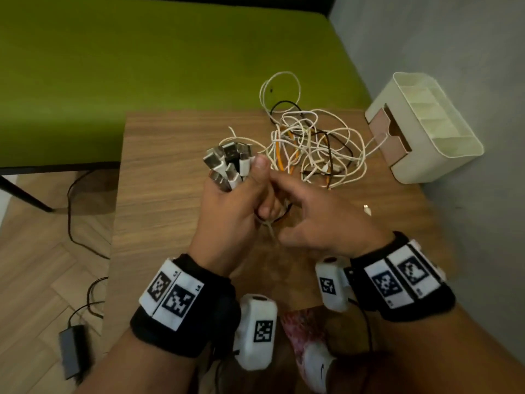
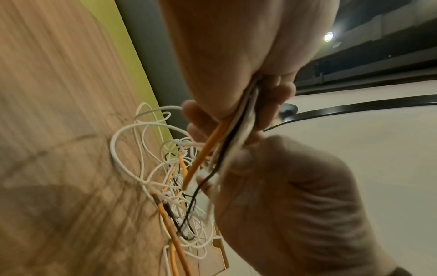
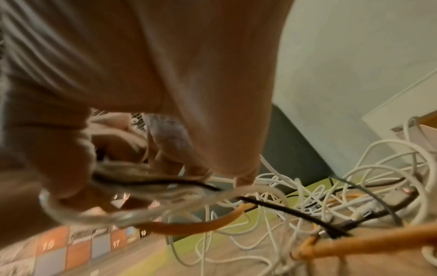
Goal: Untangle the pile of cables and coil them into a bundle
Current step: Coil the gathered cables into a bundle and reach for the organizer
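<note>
Wood-grain tabletop (image 1: 170,223) lies under your hands, with a grey wall to their right and a green surface beyond them

Nearest you, the wrist bands carry black-and-white square markers with small print too blurred to read; below your wrists a white shoe shows a dark swoosh-like mark, though no word on it is legible. From the right wrist view, a patterned sheet with coloured squares shows what looks like the numbers 16 and 17

Your left hand (image 1: 235,203) is closed in a fist round a bunch of cable ends, the connectors (image 1: 227,163) fanned out above the thumb. Your right hand (image 1: 309,214) sits just beside it, its fingers curled at the strands below the fist; whether they actually pinch the strands you cannot tell, as the view is blurred

So the ends look gathered, which I judge an early stage: just beyond your hands the cable tangle (image 1: 309,146) of white, orange and black loops is still knotted on the table, nothing coiled yet. One white strand runs right to the cream organiser box (image 1: 443,155)
</note>
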Demonstrator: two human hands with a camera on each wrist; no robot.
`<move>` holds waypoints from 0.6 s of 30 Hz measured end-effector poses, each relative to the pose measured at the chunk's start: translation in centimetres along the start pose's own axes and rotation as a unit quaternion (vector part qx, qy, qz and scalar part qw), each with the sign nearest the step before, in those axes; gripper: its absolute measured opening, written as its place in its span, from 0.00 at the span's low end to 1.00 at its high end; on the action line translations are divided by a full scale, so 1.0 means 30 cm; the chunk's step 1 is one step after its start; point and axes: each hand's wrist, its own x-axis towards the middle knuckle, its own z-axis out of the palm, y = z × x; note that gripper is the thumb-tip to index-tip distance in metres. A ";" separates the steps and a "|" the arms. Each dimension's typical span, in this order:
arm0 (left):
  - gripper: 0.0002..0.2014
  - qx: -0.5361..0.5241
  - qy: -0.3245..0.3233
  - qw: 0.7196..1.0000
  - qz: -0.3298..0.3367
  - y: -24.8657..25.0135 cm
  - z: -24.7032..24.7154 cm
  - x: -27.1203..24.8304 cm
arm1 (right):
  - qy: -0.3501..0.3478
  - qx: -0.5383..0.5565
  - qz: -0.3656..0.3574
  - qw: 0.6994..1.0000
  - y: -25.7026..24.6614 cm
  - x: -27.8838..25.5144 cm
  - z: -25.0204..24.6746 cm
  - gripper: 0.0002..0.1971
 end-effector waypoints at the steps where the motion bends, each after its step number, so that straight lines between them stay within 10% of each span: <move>1: 0.19 -0.010 0.002 1.000 -0.005 -0.001 0.006 -0.002 | 0.005 -0.048 -0.003 0.999 0.007 0.006 0.009 0.38; 6: 0.15 -0.089 0.004 0.996 -0.027 0.011 0.004 0.007 | -0.033 -0.179 -0.058 0.982 0.037 0.000 0.012 0.29; 11: 0.13 -0.134 -0.002 0.989 -0.063 0.030 0.016 -0.002 | 0.207 -0.394 -0.182 0.877 0.098 0.049 -0.003 0.10; 18: 0.13 -0.133 -0.012 0.989 -0.057 0.062 -0.024 -0.011 | 0.261 -0.468 -0.094 0.839 0.140 0.176 -0.133 0.18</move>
